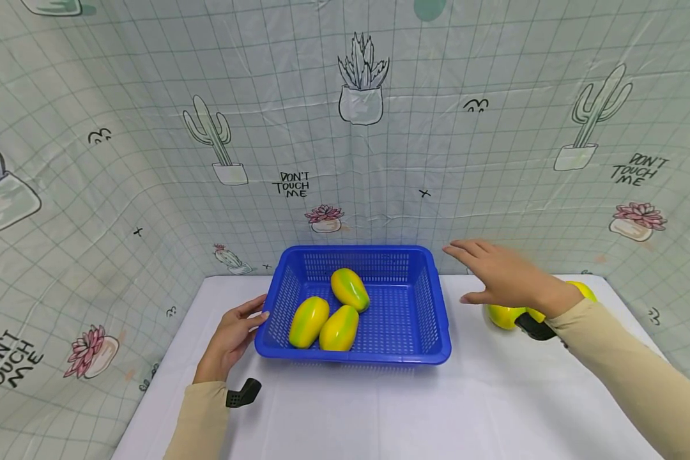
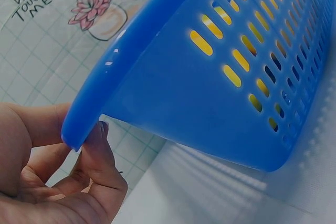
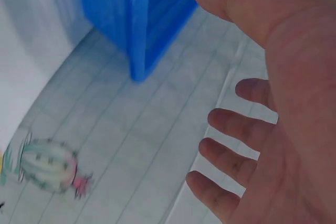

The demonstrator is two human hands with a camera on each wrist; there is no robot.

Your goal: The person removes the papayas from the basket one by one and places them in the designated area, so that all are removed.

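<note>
A blue plastic basket (image 1: 391,359) with slotted walls stands on the white table. Three yellow fruits with green streaks, shaped like mangoes or papayas, lie in its left half: one fruit (image 1: 350,289) behind, another fruit (image 1: 309,322) at front left, a third fruit (image 1: 339,328) beside it. My left hand (image 1: 230,335) pinches the basket's left rim between thumb and fingers, as the left wrist view shows up close at the rim (image 2: 113,61). My right hand (image 1: 497,275) is in the air right of the basket, fingers extended and thumb apart, holding nothing.
More yellow fruit (image 1: 503,316) lies on the table at the right, partly hidden behind my right wrist. Behind and at both sides hangs a grid-patterned cloth (image 1: 391,160) with cactus drawings. White cloth covers the table (image 1: 345,415).
</note>
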